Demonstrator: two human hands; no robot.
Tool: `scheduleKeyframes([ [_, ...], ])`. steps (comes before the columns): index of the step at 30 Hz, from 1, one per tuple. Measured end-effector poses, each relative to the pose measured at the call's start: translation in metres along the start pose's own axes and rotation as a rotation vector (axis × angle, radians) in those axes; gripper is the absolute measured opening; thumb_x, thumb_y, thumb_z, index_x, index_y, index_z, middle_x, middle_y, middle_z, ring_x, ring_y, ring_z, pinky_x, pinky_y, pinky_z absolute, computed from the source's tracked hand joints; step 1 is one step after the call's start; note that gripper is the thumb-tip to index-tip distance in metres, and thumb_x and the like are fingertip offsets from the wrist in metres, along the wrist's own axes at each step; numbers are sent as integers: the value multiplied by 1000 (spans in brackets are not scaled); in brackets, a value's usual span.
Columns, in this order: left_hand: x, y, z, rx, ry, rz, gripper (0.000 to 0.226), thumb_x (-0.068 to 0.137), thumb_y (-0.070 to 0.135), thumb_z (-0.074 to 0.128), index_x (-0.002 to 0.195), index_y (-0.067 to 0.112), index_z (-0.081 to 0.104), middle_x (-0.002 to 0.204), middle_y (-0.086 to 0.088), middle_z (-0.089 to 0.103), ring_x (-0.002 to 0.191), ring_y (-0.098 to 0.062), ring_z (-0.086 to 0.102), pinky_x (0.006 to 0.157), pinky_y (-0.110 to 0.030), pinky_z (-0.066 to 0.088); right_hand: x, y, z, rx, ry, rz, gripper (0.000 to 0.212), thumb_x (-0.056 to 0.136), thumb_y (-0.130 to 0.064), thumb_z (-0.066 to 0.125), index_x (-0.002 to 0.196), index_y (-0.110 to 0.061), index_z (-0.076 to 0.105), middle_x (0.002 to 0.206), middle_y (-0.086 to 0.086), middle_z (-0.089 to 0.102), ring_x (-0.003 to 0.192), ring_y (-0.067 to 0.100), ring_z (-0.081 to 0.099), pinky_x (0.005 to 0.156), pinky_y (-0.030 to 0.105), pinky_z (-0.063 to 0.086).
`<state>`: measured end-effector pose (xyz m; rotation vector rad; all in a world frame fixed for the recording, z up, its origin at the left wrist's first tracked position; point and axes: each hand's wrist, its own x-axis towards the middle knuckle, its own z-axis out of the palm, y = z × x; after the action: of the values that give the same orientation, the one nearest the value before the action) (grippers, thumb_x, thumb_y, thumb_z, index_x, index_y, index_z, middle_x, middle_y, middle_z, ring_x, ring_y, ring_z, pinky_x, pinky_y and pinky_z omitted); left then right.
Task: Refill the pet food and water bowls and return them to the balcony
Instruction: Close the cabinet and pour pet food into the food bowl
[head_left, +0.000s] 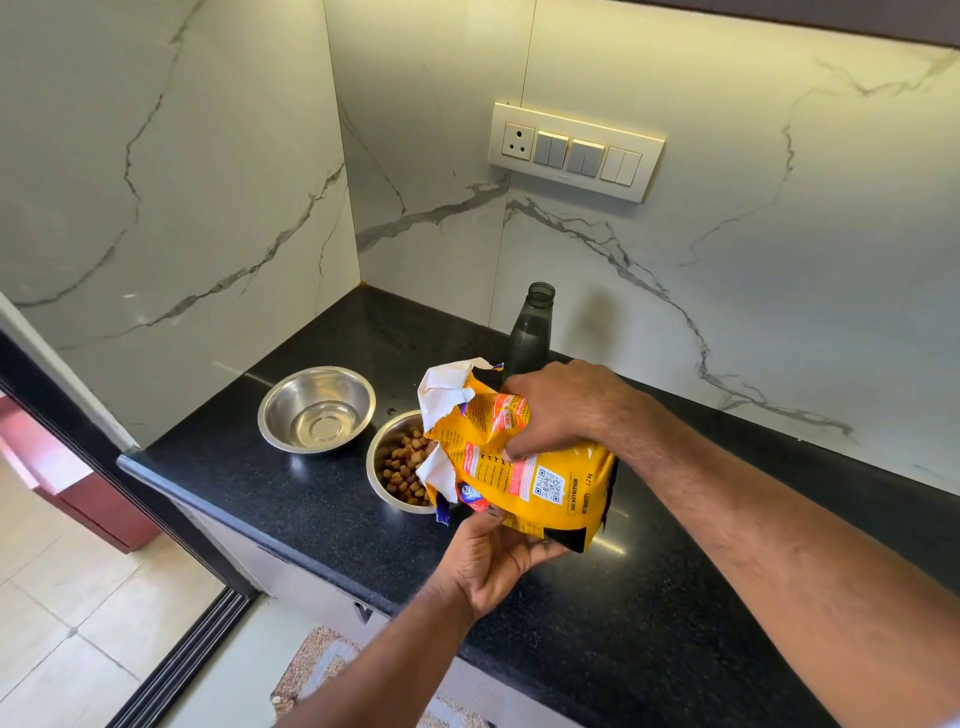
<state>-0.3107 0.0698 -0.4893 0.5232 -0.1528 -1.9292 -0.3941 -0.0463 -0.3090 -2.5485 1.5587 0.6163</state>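
Observation:
A yellow pet food bag (540, 483) is tipped on its side over a steel bowl (378, 467), its torn white mouth pointing left at the bowl. Brown kibble (404, 465) lies in that bowl. My right hand (561, 410) grips the bag from above. My left hand (493, 556) holds it from underneath, fingers curled round its lower edge. A second steel bowl (317, 409) stands to the left with nothing in it. A dark water bottle (531, 332) without a cap stands behind the bag.
Both bowls sit on a black granite counter (291, 499) in a marble-walled corner. A switch panel (576, 150) is on the back wall. A sliding door track (176, 660) and tiled floor lie at the lower left, with a mat (317, 670) below the counter.

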Motion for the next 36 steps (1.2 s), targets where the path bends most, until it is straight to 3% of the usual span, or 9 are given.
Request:
scheduleKeyframes([
  [7, -4, 1, 4, -13, -2, 6, 89, 67, 12, 91, 145, 9, 48, 147, -31, 51, 132, -56, 50, 105, -77, 36, -4, -4, -8, -3, -28, 7, 88, 74, -75, 71, 147, -34, 43, 130, -1, 66, 108, 23, 68, 73, 36, 51],
  [16, -8, 2, 4, -50, -7, -17, 84, 73, 11, 87, 146, 9, 46, 146, -33, 50, 131, -58, 49, 100, -75, 43, -7, -11, -15, -8, -66, 9, 89, 76, -72, 72, 149, -33, 42, 135, 1, 64, 113, 25, 66, 89, 42, 57],
  [20, -7, 3, 4, -35, -11, -19, 87, 69, 12, 91, 144, 9, 47, 145, -33, 52, 132, -57, 49, 105, -77, 36, -7, -12, -20, -2, -96, 16, 88, 77, -69, 73, 150, -31, 42, 136, 1, 63, 113, 24, 67, 85, 39, 55],
  [28, -7, -2, 10, -94, -40, -40, 87, 69, 12, 91, 144, 8, 48, 146, -33, 51, 131, -59, 49, 96, -75, 46, -5, -12, -28, 9, -153, 27, 89, 77, -66, 76, 151, -30, 41, 138, 1, 63, 115, 25, 66, 95, 45, 57],
  [36, -6, -1, 8, -103, -32, -46, 90, 66, 13, 93, 144, 8, 47, 143, -34, 53, 128, -59, 51, 94, -74, 48, -2, -14, -27, 16, -169, 24, 91, 79, -65, 76, 153, -29, 38, 141, 1, 61, 116, 25, 66, 92, 42, 56],
])
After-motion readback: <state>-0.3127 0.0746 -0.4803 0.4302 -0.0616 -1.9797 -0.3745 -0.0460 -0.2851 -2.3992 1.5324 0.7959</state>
